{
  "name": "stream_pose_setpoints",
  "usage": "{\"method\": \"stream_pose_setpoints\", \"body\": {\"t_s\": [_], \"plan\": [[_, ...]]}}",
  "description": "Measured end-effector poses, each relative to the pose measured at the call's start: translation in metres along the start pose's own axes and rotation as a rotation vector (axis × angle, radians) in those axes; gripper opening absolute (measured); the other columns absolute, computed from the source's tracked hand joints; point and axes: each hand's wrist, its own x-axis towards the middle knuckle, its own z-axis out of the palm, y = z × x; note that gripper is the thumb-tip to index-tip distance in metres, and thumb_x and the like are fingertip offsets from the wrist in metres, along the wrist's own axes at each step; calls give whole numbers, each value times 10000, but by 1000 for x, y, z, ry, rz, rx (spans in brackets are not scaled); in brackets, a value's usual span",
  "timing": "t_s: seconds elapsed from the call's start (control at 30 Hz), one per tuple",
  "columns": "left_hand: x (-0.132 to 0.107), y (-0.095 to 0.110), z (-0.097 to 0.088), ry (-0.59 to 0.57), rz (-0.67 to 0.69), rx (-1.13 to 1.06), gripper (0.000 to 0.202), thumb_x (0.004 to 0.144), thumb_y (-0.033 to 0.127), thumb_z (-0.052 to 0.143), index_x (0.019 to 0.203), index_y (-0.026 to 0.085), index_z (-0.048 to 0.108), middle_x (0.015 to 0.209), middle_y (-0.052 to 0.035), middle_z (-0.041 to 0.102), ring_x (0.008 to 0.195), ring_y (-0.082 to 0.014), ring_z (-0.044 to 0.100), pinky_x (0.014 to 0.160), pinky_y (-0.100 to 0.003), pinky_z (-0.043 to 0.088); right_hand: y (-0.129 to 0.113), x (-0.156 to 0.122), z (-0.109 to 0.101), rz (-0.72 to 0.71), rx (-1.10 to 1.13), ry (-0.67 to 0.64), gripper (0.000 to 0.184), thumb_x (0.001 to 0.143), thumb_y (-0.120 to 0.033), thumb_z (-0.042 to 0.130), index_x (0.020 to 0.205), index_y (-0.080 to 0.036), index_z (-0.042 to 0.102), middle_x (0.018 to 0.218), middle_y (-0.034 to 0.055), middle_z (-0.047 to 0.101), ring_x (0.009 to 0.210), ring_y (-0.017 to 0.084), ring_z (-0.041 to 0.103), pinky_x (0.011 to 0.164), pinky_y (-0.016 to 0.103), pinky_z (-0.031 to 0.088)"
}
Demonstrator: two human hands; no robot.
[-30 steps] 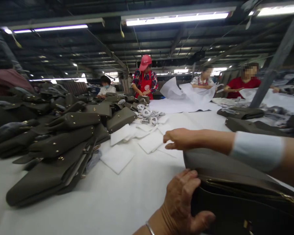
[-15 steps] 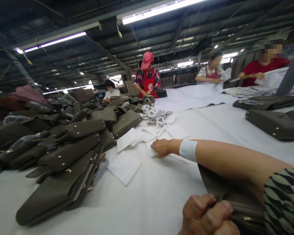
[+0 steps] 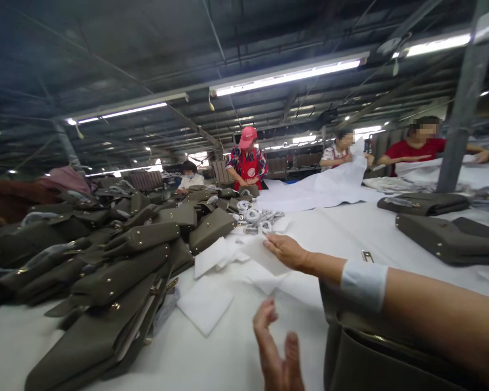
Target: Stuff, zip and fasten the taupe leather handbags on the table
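My right hand [image 3: 286, 251] is stretched out over the white table and pinches a white sheet of padding [image 3: 264, 255], lifting it off a loose heap of the same sheets. A white band wraps that forearm. My left hand [image 3: 275, 353] is raised near the bottom edge, fingers apart and holding nothing. Just right of it stands an olive-grey handbag [image 3: 375, 353], under my right forearm.
A big pile of olive-grey handbags [image 3: 106, 260] fills the left side of the white table [image 3: 228, 347]. More bags [image 3: 444, 239] lie at the right. White straps [image 3: 256, 214] lie further back. Several people work at the far end with large white sheets [image 3: 330, 184].
My left hand has let go of the handbag's top edge and opened. My right hand, which lay flat on the padding sheets, has lifted one.
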Motion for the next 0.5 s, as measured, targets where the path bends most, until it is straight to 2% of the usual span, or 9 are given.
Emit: {"method": "stream_pose_setpoints", "body": {"t_s": [0.07, 0.1, 0.13, 0.17, 0.23, 0.3, 0.4, 0.5], "plan": [[26, 10, -18, 94, -312, -147, 552, 892, 550, 429, 1304, 202, 312, 1390, -182, 362, 1278, -301, 402, 1027, -483, 378, -2, -29, -19, 41, 124, 51, 488, 990, -386, 133, 1043, -111, 533, 941, 113, 643, 822, 185, 613, 708, 301, 486], [37, 15, -24, 106, -444, -241, 581, 866, 574, 473, 1286, 198, 330, 1387, -173, 373, 1278, -289, 412, 1011, -439, 401, -5, -43, -24, 65, 245, 63, 507, 987, -419, 132, 1041, -113, 532, 895, 92, 645, 763, 166, 609, 662, 278, 484], [46, 21, -28, 78, -539, -369, 580, 863, 580, 485, 1287, 212, 339, 1391, -149, 392, 1269, -266, 435, 980, -388, 432, -8, -55, -27, 93, 415, 68, 489, 974, -462, 201, 1029, -115, 541, 865, 75, 646, 721, 152, 601, 635, 263, 477], [53, 27, -31, -2, -598, -511, 559, 867, 570, 491, 1282, 220, 358, 1362, -131, 443, 1235, -249, 478, 931, -348, 467, -12, -66, -27, 122, 617, 64, 447, 939, -495, 329, 1007, -117, 558, 847, 62, 647, 699, 142, 592, 629, 254, 470], [59, 44, -33, -191, -673, -720, 500, 860, 502, 554, 1250, 221, 417, 1241, -101, 564, 1084, -224, 594, 785, -289, 525, -22, -81, -26, 158, 1020, 56, 373, 801, -463, 604, 949, -120, 600, 833, 44, 653, 695, 130, 580, 648, 245, 453], [60, 60, -34, -278, -712, -770, 464, 805, 423, 660, 1169, 191, 489, 1045, -76, 653, 838, -197, 662, 596, -249, 529, -35, -88, -26, 142, 1231, 56, 355, 698, -388, 725, 916, -123, 633, 830, 35, 661, 715, 131, 580, 677, 248, 444], [59, 73, -37, -219, -742, -744, 449, 716, 396, 749, 1035, 147, 554, 815, -37, 665, 565, -163, 622, 393, -227, 446, -52, -88, -32, 73, 1270, -18, 348, 663, -342, 744, 915, -116, 664, 807, 38, 670, 720, 148, 590, 694, 269, 447], [63, 70, -45, -240, -792, -834, 433, 712, 393, 738, 1005, 120, 573, 728, -40, 657, 518, -170, 618, 353, -218, 411, -59, -90, -39, -57, 1058, -111, 276, 675, -256, 680, 915, -119, 673, 868, 61, 673, 787, 175, 604, 721, 290, 455]]}}
